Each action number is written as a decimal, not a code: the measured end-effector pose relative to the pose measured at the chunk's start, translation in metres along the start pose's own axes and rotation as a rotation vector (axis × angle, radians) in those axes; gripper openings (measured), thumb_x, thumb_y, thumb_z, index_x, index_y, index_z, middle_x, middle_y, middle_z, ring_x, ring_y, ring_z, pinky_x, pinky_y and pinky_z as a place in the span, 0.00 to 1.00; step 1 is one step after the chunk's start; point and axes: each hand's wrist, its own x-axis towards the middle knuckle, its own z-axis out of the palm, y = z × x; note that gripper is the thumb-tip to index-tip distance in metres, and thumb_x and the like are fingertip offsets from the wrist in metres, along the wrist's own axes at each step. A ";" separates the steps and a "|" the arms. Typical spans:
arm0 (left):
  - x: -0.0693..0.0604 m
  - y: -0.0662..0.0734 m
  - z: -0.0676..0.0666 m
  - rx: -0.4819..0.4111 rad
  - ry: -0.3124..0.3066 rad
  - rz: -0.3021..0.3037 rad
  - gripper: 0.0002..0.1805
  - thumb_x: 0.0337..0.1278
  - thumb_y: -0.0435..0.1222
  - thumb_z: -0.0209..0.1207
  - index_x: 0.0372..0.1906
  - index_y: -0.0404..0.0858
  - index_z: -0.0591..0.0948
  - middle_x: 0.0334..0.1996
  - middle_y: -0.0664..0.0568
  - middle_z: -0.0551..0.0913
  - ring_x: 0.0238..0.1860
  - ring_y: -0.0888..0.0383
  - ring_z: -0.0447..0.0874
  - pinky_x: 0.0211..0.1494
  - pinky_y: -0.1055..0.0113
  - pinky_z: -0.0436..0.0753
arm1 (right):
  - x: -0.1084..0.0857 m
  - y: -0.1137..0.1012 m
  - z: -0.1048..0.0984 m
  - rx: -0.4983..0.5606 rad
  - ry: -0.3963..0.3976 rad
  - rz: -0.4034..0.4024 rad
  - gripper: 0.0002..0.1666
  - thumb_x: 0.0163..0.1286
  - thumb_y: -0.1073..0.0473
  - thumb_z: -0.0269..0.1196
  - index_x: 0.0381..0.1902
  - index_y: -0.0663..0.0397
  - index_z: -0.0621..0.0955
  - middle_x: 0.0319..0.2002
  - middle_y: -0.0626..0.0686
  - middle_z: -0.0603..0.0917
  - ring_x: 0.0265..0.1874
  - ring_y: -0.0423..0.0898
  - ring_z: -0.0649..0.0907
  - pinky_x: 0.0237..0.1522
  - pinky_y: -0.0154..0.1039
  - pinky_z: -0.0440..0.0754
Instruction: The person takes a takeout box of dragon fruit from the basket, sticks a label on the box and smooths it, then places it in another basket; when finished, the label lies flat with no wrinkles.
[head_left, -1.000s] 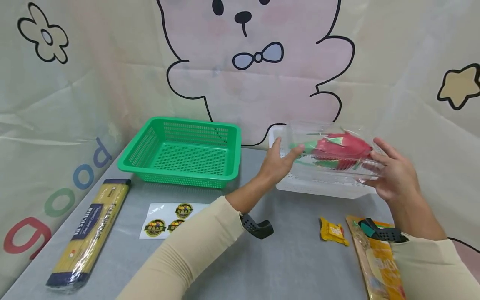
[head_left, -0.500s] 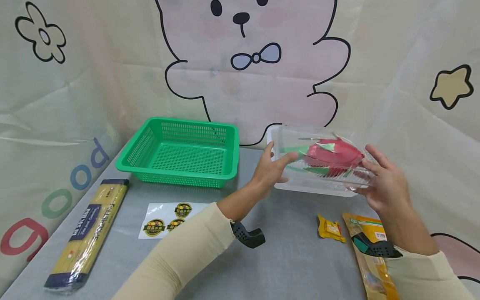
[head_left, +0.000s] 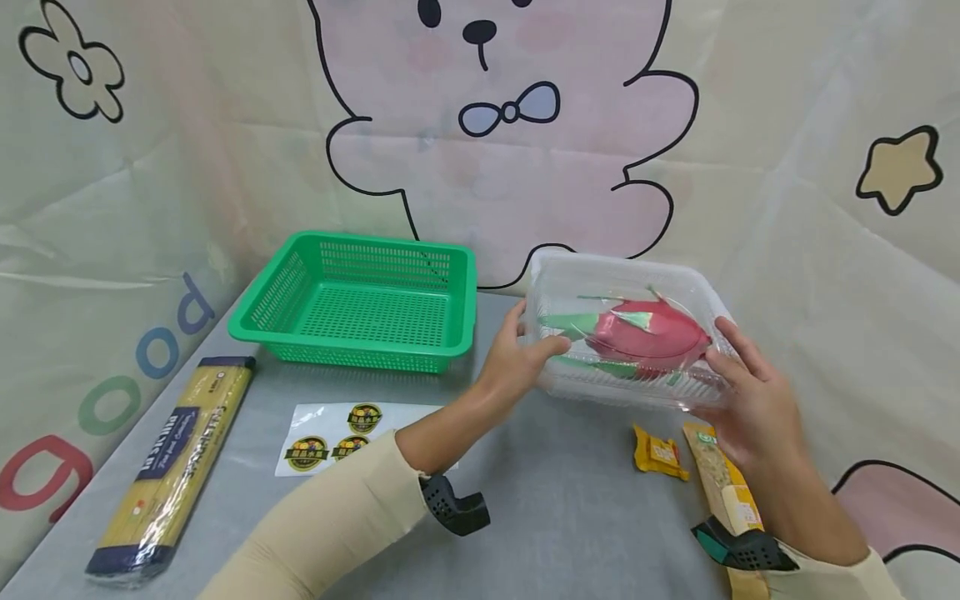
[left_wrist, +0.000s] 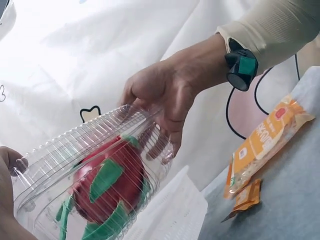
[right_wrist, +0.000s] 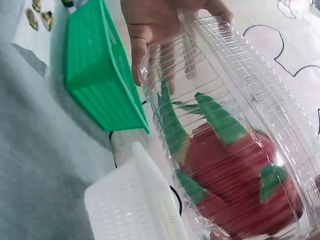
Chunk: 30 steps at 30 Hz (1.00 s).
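Observation:
Both hands grip a clear plastic clamshell box point(head_left: 675, 287), one at each end. Inside lies a red dragon fruit point(head_left: 648, 333) with green leafy tips, visible through the ribbed wall in both wrist views. My left hand point(head_left: 513, 358) has its thumb over the near left edge. At the right end, my right hand point(head_left: 757, 408) holds the corner, fingers along the side and partly behind the plastic. The box is held up in the air, apart from the white perforated basket point(right_wrist: 132, 200) below it, which the box mostly covers in the head view.
Left of the box stands a green perforated basket point(head_left: 352, 312). A sheet of round stickers point(head_left: 307, 450) lies in front of it, with a noodle pack point(head_left: 176, 467) at far left. A small yellow packet point(head_left: 660, 452) and an orange-yellow pouch point(head_left: 723, 483) lie at right.
Both hands have brought the box left and nearer to me, away from over the white basket's right side. Its broad top now faces the head camera more.

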 end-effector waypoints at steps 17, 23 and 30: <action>-0.036 -0.025 -0.026 0.113 0.015 -0.050 0.46 0.54 0.46 0.62 0.76 0.53 0.52 0.65 0.50 0.60 0.58 0.46 0.65 0.53 0.50 0.73 | -0.032 0.046 0.015 -0.153 0.068 -0.075 0.35 0.75 0.59 0.54 0.76 0.39 0.58 0.63 0.51 0.61 0.58 0.48 0.64 0.44 0.42 0.81; -0.043 -0.035 -0.035 0.103 -0.004 -0.013 0.45 0.57 0.42 0.61 0.76 0.51 0.51 0.63 0.48 0.62 0.52 0.48 0.71 0.51 0.53 0.75 | -0.037 0.058 0.020 -0.128 0.123 -0.065 0.34 0.74 0.60 0.55 0.75 0.42 0.60 0.62 0.51 0.62 0.54 0.46 0.69 0.46 0.36 0.79; -0.052 -0.048 -0.044 0.073 -0.016 0.011 0.46 0.54 0.39 0.62 0.76 0.48 0.51 0.61 0.42 0.63 0.50 0.48 0.74 0.48 0.55 0.77 | -0.044 0.072 0.022 -0.173 0.162 -0.038 0.34 0.74 0.59 0.56 0.75 0.40 0.61 0.63 0.51 0.63 0.54 0.45 0.71 0.45 0.36 0.79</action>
